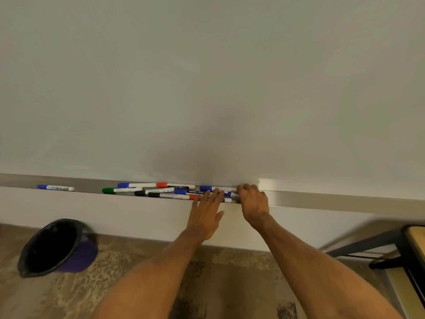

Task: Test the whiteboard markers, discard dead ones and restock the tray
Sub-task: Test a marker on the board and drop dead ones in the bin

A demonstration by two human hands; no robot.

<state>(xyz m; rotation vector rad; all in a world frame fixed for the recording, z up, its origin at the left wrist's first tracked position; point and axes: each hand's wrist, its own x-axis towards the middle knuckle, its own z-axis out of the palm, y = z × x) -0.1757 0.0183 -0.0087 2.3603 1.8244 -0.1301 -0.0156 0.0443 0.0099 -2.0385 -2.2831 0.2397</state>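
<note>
- Left hand (205, 214): fingers (212, 197) straight, spread, resting on the whiteboard markers (170, 192) piled in the tray (322, 199).
- Right hand (253, 201): fingers (247, 187) curled over the pile's right end; whether pinching, cannot tell.

Right hand (253, 201) covers the markers' (190, 192) ends — bin (57, 247) blurred.

A smooth whiteboard (207, 77) with a soft sheen fills the upper view. Along its lower edge runs a tray (322, 198) of grey metal, satin rather than shiny. The markers (161, 191) in it have glossy plastic barrels and coloured plastic caps. The wall (115, 215) below is matt white. The floor (138, 256) looks rough, mottled and worn. A purple plastic bin (86, 254) holds a shiny black plastic liner (53, 245). A desk (417, 240) has a pale wooden top on a matt black metal frame.
</note>
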